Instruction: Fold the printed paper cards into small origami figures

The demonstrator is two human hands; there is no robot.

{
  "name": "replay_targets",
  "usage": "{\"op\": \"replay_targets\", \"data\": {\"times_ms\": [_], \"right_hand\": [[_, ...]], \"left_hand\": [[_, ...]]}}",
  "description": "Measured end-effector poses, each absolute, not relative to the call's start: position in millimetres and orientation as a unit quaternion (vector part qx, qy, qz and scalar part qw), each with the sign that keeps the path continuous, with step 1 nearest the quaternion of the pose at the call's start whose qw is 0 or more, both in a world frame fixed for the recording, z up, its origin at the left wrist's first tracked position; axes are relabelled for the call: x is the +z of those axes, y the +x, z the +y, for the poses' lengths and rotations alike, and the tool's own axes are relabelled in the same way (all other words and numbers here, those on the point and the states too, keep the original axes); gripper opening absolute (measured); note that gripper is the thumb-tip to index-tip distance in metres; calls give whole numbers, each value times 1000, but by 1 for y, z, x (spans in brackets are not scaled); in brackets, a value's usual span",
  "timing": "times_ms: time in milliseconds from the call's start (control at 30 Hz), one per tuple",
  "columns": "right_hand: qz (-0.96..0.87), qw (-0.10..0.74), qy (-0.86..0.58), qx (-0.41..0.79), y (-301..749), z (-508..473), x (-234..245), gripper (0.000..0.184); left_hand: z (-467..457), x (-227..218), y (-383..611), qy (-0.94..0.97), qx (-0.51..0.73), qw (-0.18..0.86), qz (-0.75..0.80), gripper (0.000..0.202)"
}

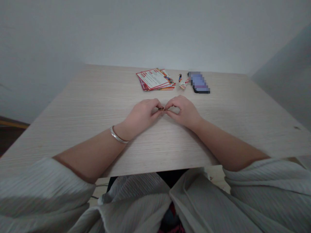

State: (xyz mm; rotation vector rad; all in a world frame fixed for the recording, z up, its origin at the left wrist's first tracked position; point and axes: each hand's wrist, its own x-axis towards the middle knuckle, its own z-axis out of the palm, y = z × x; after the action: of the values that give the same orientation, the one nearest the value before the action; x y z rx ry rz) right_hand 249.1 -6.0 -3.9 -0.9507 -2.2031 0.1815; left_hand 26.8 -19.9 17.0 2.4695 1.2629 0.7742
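Over the middle of the table, my left hand [145, 111] and my right hand [183, 111] meet fingertip to fingertip. Both pinch a small, thin folded piece of paper [163, 109] between thumb and fingers. Only a narrow, dark-edged strip of it shows; the fingers cover the rest. A silver bangle [118, 136] sits on my left wrist. Just beyond my hands lies a stack of printed paper sheets [154, 79], white and red with colourful edges. Small folded paper pieces [182, 84] lie to the right of the stack, apart from my hands.
A dark-edged phone [199, 82], its screen blurred out, lies on the table to the right of the folded pieces. The pale wood-grain table [92, 97] reaches back to a grey-white wall [145, 32]. Its front edge is close to my body.
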Motion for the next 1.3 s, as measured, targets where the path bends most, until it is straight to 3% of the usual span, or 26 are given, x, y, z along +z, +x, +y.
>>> {"op": "replay_targets", "data": {"times_ms": [300, 600, 967, 1300], "right_hand": [[-825, 316, -422, 202, 242, -13, 6, 16], [-788, 322, -420, 316, 235, -15, 7, 10], [-834, 285, -409, 237, 231, -15, 7, 16], [-832, 255, -424, 252, 234, -15, 8, 19]], "left_hand": [[-21, 15, 30, 816, 307, 241, 426, 16], [-18, 12, 34, 784, 325, 300, 435, 19], [-14, 12, 37, 700, 420, 394, 423, 16], [-20, 15, 36, 702, 442, 363, 424, 19]]}}
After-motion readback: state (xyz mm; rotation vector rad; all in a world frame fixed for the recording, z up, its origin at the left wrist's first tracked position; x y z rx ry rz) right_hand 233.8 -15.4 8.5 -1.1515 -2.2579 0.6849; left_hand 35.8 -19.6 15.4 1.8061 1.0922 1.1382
